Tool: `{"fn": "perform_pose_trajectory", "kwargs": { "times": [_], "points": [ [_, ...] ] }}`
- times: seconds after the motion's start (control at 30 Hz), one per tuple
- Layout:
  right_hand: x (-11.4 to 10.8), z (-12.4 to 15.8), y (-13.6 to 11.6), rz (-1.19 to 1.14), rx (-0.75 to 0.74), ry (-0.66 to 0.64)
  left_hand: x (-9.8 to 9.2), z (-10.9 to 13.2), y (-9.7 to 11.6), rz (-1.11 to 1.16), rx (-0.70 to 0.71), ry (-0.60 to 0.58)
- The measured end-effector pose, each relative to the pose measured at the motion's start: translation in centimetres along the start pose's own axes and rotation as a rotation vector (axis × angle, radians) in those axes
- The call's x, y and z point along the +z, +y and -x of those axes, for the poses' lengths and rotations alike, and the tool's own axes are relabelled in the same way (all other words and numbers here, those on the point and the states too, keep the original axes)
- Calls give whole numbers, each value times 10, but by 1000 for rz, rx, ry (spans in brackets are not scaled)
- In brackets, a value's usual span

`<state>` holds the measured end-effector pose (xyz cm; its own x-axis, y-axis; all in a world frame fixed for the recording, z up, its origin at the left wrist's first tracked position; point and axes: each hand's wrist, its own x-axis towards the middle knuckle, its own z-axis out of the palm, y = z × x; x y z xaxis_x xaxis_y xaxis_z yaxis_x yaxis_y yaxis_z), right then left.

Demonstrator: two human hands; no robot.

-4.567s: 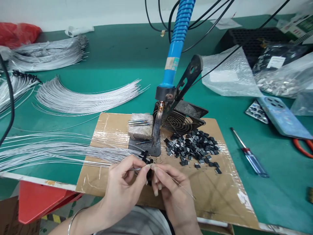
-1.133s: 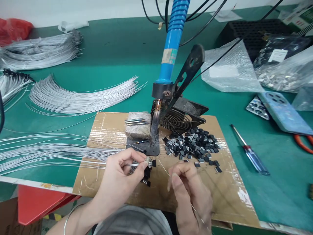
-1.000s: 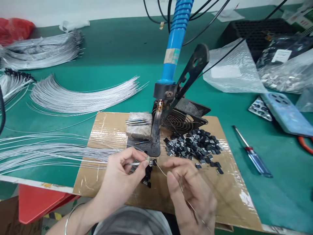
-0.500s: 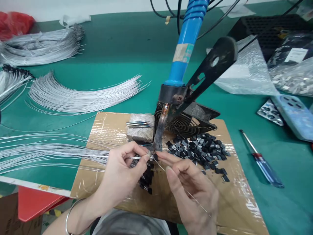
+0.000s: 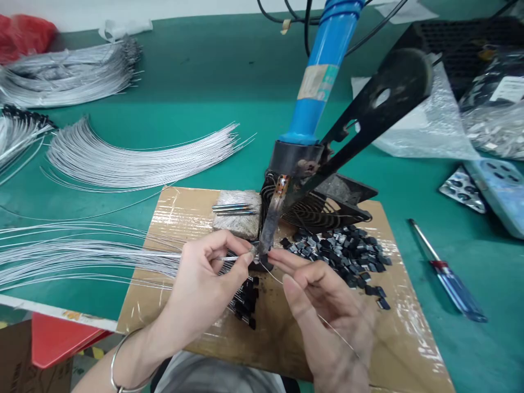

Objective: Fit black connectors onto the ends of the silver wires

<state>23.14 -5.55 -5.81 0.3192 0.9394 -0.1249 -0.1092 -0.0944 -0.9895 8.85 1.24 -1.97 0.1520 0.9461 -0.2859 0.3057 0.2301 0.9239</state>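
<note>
Wire in left hand disappears behind fingertips.

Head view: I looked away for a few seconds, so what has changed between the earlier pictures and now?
The left hand has moved forward, bringing its pinched white wire to the soldering iron tip. The right hand drew away rightward, then came back forward and left; its fingertips are now beside the tip, the thin wire still in its grip. View shift aside, the screwdriver and black pieces stayed put.

Screwdriver near blue phone
</note>
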Motion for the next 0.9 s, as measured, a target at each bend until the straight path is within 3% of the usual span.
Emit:
{"fn": "perform_pose_trajectory", "kwargs": {
  "times": [0.5,0.9],
  "points": [
    [8,3,-10,1,69,55,-2,2,-3,2,-8,13],
    [3,0,-2,14,-49,2,-2,4,1,28,-9,18]
  ]
}}
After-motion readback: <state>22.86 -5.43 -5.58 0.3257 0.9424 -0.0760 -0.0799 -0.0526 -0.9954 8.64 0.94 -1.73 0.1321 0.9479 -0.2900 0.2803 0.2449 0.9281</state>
